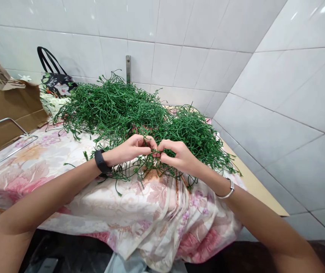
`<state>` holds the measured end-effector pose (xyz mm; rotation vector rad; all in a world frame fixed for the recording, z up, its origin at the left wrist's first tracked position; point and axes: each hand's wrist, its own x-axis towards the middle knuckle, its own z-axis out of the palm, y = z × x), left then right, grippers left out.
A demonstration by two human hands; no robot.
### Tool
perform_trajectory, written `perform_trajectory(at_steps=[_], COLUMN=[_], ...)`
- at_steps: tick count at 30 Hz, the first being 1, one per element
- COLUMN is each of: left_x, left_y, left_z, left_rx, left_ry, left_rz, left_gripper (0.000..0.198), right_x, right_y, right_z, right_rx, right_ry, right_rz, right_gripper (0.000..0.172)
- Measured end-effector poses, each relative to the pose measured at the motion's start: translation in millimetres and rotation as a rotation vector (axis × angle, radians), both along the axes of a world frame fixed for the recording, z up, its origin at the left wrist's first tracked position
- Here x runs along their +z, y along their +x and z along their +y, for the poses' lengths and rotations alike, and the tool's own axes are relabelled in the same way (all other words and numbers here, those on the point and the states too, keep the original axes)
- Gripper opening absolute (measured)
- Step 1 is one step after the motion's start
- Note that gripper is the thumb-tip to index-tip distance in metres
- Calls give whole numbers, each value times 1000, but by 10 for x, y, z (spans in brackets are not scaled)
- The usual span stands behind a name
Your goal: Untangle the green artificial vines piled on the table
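Observation:
Two tangled heaps of thin green stems with small budded tips lie on the cloth, a larger heap (114, 108) at the centre-left and a smaller heap (195, 136) at the right. In front of them my left hand (134, 148) is closed, its thumb and fingers pinching a green stem (153, 151). Right beside it my right hand (176, 154) pinches at the same spot, and the fingertips of both hands meet. Exactly how the stem runs between the fingers is partly hidden. Loose stems hang below the hands over the cloth.
A floral cloth (94, 204) covers the table and bunches at its front edge. To the left are a cardboard box (14, 102), a bent metal wire frame (17, 125) and white flowers (53, 103). Behind stands a floral bag (57, 84) against the tiled wall (191, 68).

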<state>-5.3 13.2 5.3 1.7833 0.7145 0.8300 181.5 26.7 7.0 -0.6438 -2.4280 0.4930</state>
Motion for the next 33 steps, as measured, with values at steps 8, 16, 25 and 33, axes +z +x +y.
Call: perform_trajectory(at_steps=[8, 16, 25, 33], left_x=[27, 25, 129, 128], left_y=[8, 33, 1, 19], left_z=[-16, -34, -128, -158], left_rx=[-52, -64, -179, -170], left_ry=[-1, 16, 51, 8], left_rz=[-5, 71, 227, 83], left_gripper=[8, 10, 26, 27], right_x=[-15, -43, 5, -52], right_y=[-19, -12, -23, -97], right_z=[-28, 35, 17, -51], right_rx=[24, 89, 243, 254], right_ry=[-64, 167, -409, -711], right_rz=[-7, 0, 31, 278], right_gripper=[5, 18, 18, 17])
